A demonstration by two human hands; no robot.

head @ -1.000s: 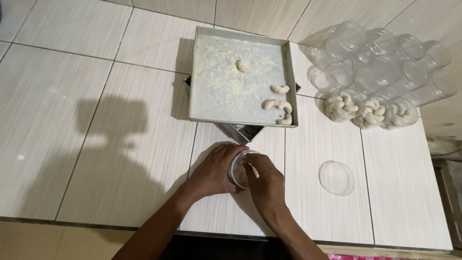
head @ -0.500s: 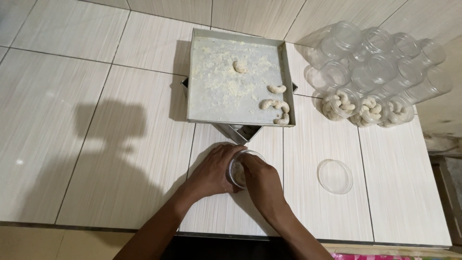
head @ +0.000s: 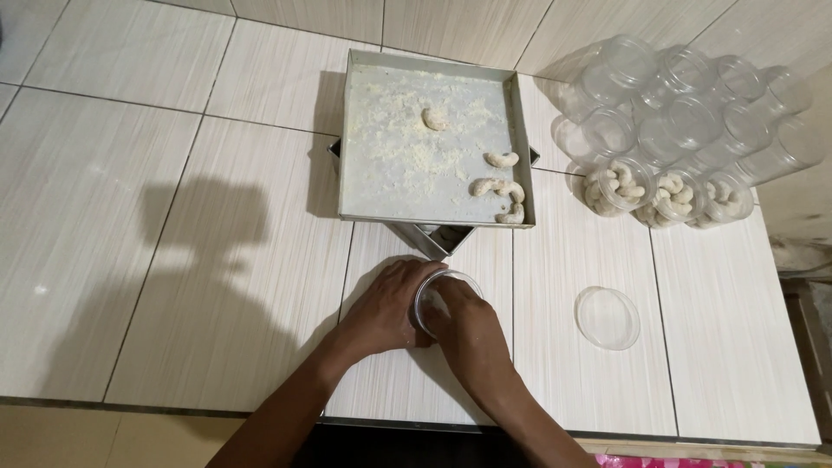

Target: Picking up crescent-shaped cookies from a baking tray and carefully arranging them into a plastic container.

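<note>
lid (head: 607,317) right of jar (head: 444,295), tray (head: 381,186) behind

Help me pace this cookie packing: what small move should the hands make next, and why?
Probably the right hand should lift out and reach to the tray for another crescent cookie. Its fingers are down in the clear jar that the left hand steadies, and a few cookies remain on the tray.

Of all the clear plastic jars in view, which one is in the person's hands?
The jar at the near edge of the floor, below the metal tray, between left hand and right hand. The others cluster at upper right.
</note>
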